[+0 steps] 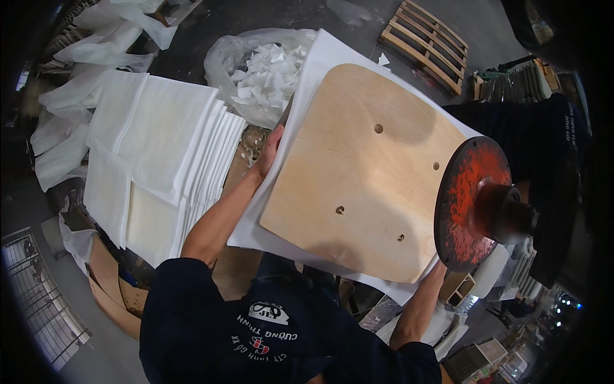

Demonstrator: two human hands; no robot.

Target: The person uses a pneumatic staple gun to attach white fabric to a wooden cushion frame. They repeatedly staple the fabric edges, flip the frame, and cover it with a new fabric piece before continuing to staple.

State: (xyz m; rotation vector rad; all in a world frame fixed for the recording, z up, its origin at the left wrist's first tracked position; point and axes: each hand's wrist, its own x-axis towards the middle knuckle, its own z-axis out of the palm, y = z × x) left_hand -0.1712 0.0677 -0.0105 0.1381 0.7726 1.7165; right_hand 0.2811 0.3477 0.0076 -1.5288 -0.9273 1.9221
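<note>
A pale plywood seat panel (358, 173) with rounded corners and a few drilled holes lies on a larger white foam sheet (313, 64), tilted across the middle in front of me. My left hand (271, 152) grips the left edge of sheet and panel, thumb along the side and the other fingers hidden behind. At the lower right corner, my right hand (437, 272) holds the edge, its fingers mostly covered by the sheet and a round metal disc. That disc (470, 198), worn red and black with a thick hub, overlaps the panel's right end.
On the left stands a tall stack of white foam-wrapped panels (160, 141). A clear plastic bag (220, 57) of white foam scraps sits beyond the panel. Farther off lies a wooden pallet (425, 45). A person in dark clothing (543, 128) is at the right, behind the disc.
</note>
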